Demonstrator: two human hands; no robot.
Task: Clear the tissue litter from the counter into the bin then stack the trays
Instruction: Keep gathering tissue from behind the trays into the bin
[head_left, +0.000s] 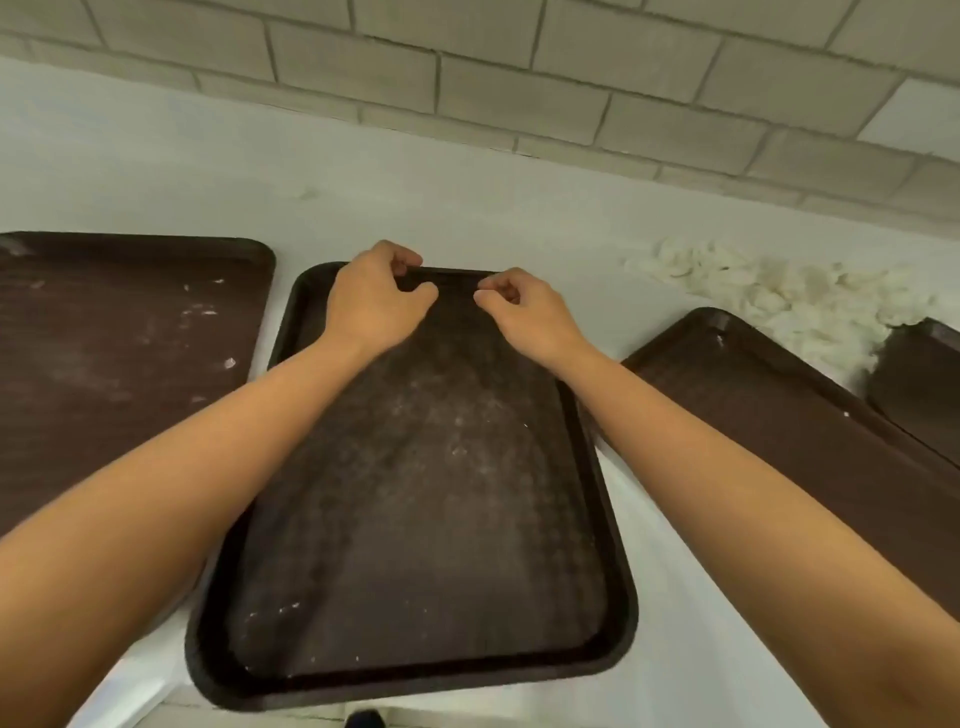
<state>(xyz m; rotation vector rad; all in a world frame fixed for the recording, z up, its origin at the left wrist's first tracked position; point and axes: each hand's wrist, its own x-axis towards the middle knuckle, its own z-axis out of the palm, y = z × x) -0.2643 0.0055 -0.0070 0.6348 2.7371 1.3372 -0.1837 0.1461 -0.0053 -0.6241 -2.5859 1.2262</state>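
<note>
Head view: curled fingers (408, 258) grip a pebbled, round-cornered brown tray (441, 493).

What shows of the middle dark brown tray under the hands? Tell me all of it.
The middle dark brown rectangular plastic tray lies flat on the white counter, its near end at the counter's front edge. It has rounded corners, a raised rim and a textured floor dusted with white specks. The left hand curls over its far rim; the right hand is curled there too, grip unclear.
</note>
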